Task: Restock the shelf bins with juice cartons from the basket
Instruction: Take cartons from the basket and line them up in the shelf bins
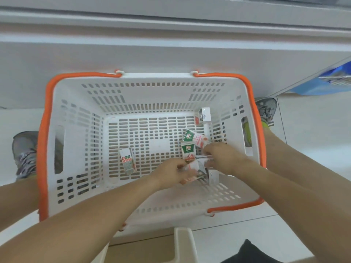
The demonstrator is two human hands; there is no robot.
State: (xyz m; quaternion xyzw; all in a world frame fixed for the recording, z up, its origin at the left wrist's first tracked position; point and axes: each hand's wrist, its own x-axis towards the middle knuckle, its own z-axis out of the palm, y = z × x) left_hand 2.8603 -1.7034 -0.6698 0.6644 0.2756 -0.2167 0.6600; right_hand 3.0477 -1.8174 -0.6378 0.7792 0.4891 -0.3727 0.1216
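A white slatted basket (79, 118) with orange handles sits on the pale floor (303, 215), seen from straight above, with both bare forearms reaching down into it from the 6 o'clock side.

The left hand (171, 172) is low in the basket toward 5 o'clock of its floor, fingers curled round a red-and-white juice carton (191, 172) that is blurred and tilted. The right hand (223, 155) lies just beside it at about 3 o'clock of the left, its fingers bent down over the cluster of cartons — whether they actually grip one cannot be told, since the fingertips are smeared and partly hidden.

Touching the right hand's fingers is a green-topped carton (188, 150) marked 100%, and just beyond it, toward 12 o'clock, a second green carton (189, 135) leans against a pink-and-white carton (201, 139). A lone carton (127, 162) lies on its side well apart at the 9 o'clock side of the basket floor. Another carton (202, 115) stands in the far corner at about 1 o'clock.

A grey shoe (24, 152) shows outside the basket at 9 o'clock, and another shoe (266, 110) at 3 o'clock. A blue package (322, 82) — blurred — lies at the frame's upper right edge.
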